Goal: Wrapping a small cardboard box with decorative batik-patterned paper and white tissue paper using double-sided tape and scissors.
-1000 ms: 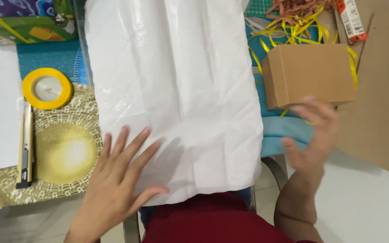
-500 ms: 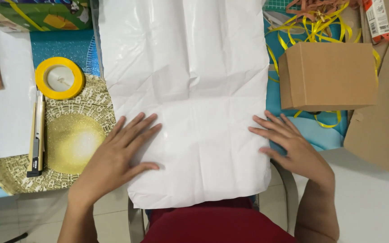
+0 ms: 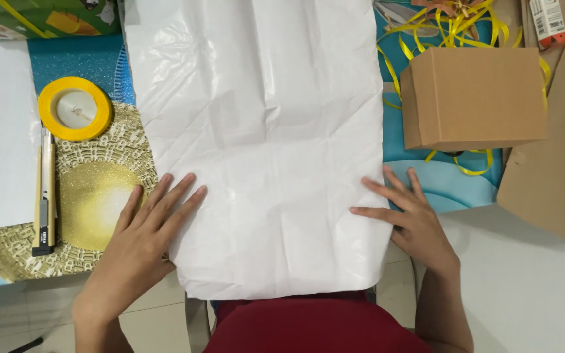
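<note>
Hands lie flat and open — left hand (image 3: 142,232) on the left edge of the white paper sheet (image 3: 263,144), right hand (image 3: 408,219) on its right edge. Cardboard box (image 3: 475,98) sits near, apparently clear. Since half a second ago, both hands have slid outward — left hand now partly over the gold mat (image 3: 93,209).

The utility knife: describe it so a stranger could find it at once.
Start at the big white sheet and go past the left hand to the round gold placemat. The utility knife lies lengthwise along its left edge, just below the yellow ribbon spool. It is long, slim and straight, cream with a black end.
</note>
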